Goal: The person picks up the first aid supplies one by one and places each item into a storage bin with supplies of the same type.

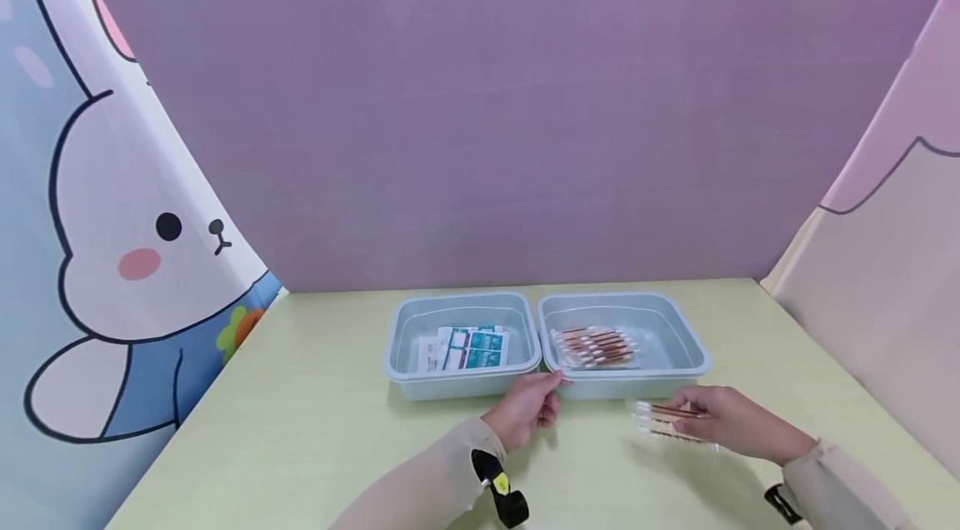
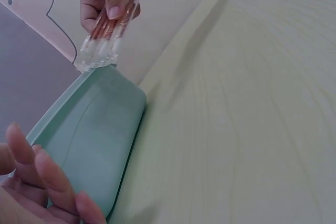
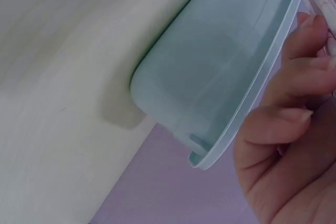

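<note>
My right hand (image 1: 716, 417) holds a clear packet of brown-stemmed cotton swabs (image 1: 663, 422) in front of the right plastic bin. In the left wrist view the thumb lies across the packet (image 2: 105, 38), white tips pointing down. My left hand (image 1: 525, 409) grips the rim at the near left corner of the right pale blue-green bin (image 1: 626, 387), fingers bent against its outer wall. Inside that bin lie more packets of swabs (image 1: 596, 348), toward its left side. The left bin (image 1: 465, 384) stands beside it and contains several flat white-and-teal packets (image 1: 476, 348).
Both bins stand near the back of a pale yellow-green table (image 1: 315, 413). A purple panel (image 1: 480, 113) rises behind it. Printed cartoon panels slope along both sides, with a rabbit (image 1: 127, 205) on the left one. Each wrist carries a dark strap.
</note>
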`<state>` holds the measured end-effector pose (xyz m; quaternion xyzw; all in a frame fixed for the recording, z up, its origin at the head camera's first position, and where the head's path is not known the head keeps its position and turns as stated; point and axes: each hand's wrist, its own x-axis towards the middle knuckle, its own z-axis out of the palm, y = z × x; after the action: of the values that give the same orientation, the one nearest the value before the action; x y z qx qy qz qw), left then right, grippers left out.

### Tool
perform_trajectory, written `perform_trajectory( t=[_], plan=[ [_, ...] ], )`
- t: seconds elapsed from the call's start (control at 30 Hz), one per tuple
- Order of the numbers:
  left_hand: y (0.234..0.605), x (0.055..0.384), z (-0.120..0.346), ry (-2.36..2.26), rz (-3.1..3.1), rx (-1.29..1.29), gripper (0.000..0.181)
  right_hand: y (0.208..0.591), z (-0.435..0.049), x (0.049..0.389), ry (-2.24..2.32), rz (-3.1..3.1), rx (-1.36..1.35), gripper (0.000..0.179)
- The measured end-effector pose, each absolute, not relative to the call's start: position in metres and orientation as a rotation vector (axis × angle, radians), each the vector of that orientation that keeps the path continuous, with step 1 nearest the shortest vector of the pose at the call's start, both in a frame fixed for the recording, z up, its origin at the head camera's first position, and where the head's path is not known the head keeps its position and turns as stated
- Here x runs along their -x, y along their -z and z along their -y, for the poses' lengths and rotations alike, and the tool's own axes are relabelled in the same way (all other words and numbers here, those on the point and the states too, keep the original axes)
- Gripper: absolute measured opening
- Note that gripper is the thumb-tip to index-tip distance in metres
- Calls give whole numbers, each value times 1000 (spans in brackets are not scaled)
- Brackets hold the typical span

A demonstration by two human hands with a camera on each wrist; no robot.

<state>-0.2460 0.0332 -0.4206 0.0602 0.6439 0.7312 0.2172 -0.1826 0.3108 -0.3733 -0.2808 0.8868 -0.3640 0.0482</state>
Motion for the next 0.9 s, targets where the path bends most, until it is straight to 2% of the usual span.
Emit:
perform_trajectory(
  t=[0.3,0.9],
  plan=[
    [421,245,-31,-2028,-1792,-166,31,369,-302,195,1259,-2636,719,7],
    [416,244,-28,-1980,-1816,-173,32,349,-280,233,1203,-2674,760,12]
  ],
)
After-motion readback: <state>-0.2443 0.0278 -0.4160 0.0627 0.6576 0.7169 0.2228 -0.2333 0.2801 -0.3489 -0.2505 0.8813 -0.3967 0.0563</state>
